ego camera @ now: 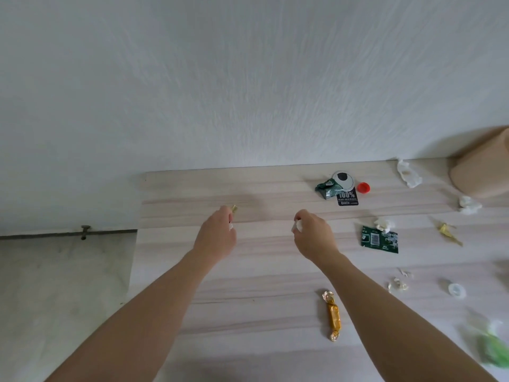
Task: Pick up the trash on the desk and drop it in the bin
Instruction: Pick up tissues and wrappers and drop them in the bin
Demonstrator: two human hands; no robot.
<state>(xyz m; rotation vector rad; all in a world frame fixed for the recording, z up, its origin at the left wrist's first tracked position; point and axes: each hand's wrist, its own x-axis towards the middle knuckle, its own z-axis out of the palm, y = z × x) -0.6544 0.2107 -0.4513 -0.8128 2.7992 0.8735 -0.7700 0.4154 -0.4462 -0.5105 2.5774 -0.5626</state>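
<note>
Near the desk point(248, 271)'s bare left edge, left hand point(217, 235) grips a gold wrapper point(234, 208), right hand point(314, 232) a white scrap point(297, 225).

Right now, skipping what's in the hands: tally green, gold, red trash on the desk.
Green: 3 (crumpled wrapper, flat packet, blurred piece)
Gold: 2 (wrapped candy, crumpled foil)
Red: 1 (cap)
Total: 6
Excluded: gold scrap in left hand, white scrap in right hand
</note>
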